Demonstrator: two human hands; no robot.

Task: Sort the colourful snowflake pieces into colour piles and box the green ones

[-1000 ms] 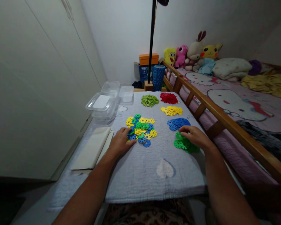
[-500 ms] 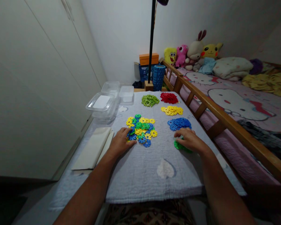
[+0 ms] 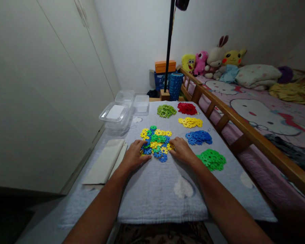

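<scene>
A mixed pile of flat, notched snowflake discs [image 3: 156, 139] in yellow, green and blue lies mid-table. My left hand [image 3: 136, 154] rests at the pile's left edge, thumb and fingers apart, fingertips against the outer discs. At the opposite edge, my right hand [image 3: 181, 149] has thumb and curled fingers around a yellow disc [image 3: 172, 146]; its fingertips are partly hidden. Sorted by colour on the right are a green pile [image 3: 212, 160], a blue pile [image 3: 198, 137] and a yellow pile [image 3: 190, 122]. Farther back are red pieces [image 3: 187, 108] and light green pieces [image 3: 166, 111].
Clear plastic containers [image 3: 114, 113] stand at the back left, and a folded beige cloth-like item [image 3: 105, 162] lies in front of them. A black pole [image 3: 168, 47] rises behind the table. A wooden bed rail [image 3: 234, 125] runs along the right side.
My right hand has left the green pile and moved left to the mixed pile. The green pile is now mostly uncovered. My left hand stays at the mixed pile; the view has shifted slightly.
</scene>
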